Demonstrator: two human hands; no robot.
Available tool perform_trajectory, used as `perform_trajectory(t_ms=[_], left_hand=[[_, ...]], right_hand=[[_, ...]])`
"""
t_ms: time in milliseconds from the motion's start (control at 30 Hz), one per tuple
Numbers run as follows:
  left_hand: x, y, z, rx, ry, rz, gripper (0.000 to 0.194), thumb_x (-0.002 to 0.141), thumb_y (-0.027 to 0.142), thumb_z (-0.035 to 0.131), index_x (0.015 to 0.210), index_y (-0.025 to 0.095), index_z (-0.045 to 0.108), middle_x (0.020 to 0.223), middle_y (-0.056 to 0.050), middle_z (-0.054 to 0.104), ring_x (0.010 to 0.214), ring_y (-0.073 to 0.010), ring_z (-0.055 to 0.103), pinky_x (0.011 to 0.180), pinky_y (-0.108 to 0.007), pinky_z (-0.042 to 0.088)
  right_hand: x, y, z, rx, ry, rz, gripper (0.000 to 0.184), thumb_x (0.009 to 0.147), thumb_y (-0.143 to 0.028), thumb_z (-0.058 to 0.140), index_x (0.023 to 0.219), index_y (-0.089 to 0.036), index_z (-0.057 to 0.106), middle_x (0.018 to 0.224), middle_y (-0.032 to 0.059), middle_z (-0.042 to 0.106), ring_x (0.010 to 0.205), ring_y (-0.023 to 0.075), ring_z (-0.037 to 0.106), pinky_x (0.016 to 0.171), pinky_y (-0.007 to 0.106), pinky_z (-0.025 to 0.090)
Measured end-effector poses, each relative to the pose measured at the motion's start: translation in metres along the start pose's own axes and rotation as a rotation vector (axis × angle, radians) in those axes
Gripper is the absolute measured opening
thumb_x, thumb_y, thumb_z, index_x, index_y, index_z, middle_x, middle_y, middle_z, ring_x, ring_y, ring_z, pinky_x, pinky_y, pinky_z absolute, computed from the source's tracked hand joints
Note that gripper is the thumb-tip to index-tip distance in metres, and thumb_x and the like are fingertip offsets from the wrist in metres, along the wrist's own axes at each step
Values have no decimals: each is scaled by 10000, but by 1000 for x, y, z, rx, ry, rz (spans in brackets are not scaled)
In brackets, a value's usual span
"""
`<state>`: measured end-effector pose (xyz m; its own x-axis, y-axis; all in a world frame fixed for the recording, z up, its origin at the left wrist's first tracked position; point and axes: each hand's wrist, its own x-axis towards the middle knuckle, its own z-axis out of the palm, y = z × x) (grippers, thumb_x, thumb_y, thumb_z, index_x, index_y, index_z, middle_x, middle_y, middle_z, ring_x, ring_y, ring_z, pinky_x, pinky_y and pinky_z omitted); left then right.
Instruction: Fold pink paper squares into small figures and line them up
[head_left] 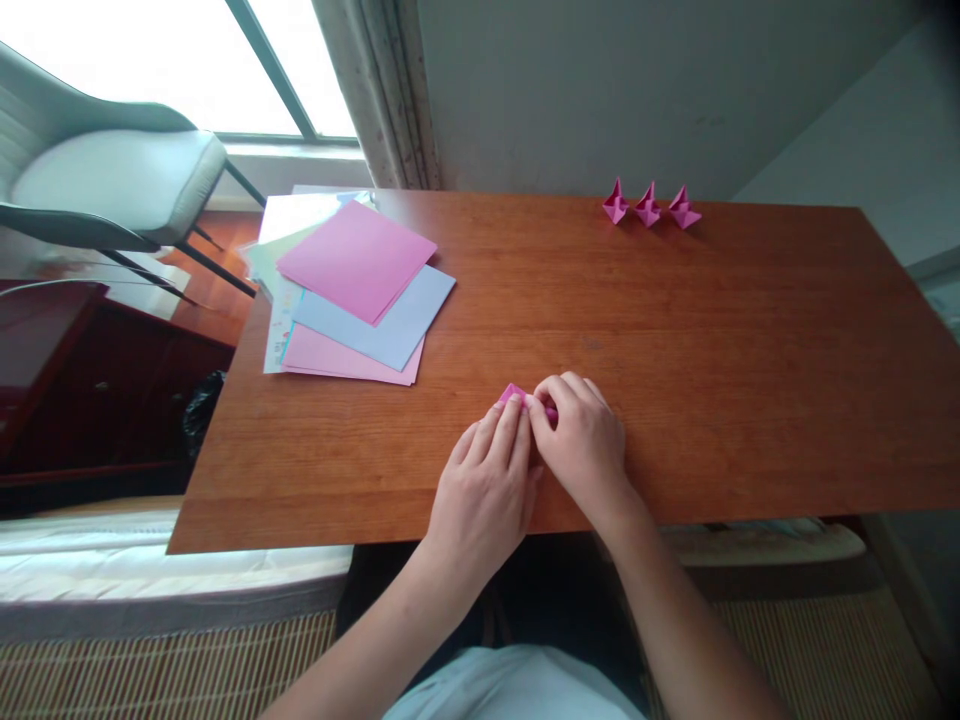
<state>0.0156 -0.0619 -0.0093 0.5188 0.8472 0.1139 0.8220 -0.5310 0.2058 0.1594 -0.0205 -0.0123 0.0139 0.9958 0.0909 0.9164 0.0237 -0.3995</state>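
A small piece of folded pink paper point(512, 392) lies on the wooden table near its front edge, mostly covered by my fingers. My left hand point(484, 475) rests over it, fingers together and pressing it down. From the right, my right hand point(581, 430) pinches the paper's right side between thumb and curled fingers. The hands touch or nearly touch at the fingertips. Which fold the paper has underneath them is hidden.
Three pink origami pieces point(648, 205) stand in a row along the table's point(720, 380) back edge. Pink sheets point(358, 258), a pale blue sheet point(375, 318) and other papers are stacked at the left. Beyond are a chair point(112, 180) and a curtain point(382, 90).
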Motion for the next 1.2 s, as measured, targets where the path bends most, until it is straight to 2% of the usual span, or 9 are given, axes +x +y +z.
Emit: perform_trajectory(t_ms=[567,967,1200], left_hand=[[0,3,1,71,4,5,546,1009,249,436,1500,10,416,1611,-195,366,1497,-299,358,1202,-414,379],[0,1,0,12,-8,-14,569,989,243,457,1515,35,402,1624,-175,352,1512,-280,332,1224,-399,350],[0,1,0,19,-13,-7,562,995,248,448,1513,37,408,1628,-161,349,1516,-270,325,1227,-385,342]], right_hand=[[1,5,1,59,11,-10,216,943,-332,636,764,-238,561,828,5,639,815,199,568,647,311,345],[4,5,0,54,-8,-13,239,952,-351,634,753,-235,570,827,8,643,812,198,564,667,314,361],[5,6,-3,134,-29,23,201,934,-332,637,759,-238,603,827,4,650,813,195,579,684,311,394]])
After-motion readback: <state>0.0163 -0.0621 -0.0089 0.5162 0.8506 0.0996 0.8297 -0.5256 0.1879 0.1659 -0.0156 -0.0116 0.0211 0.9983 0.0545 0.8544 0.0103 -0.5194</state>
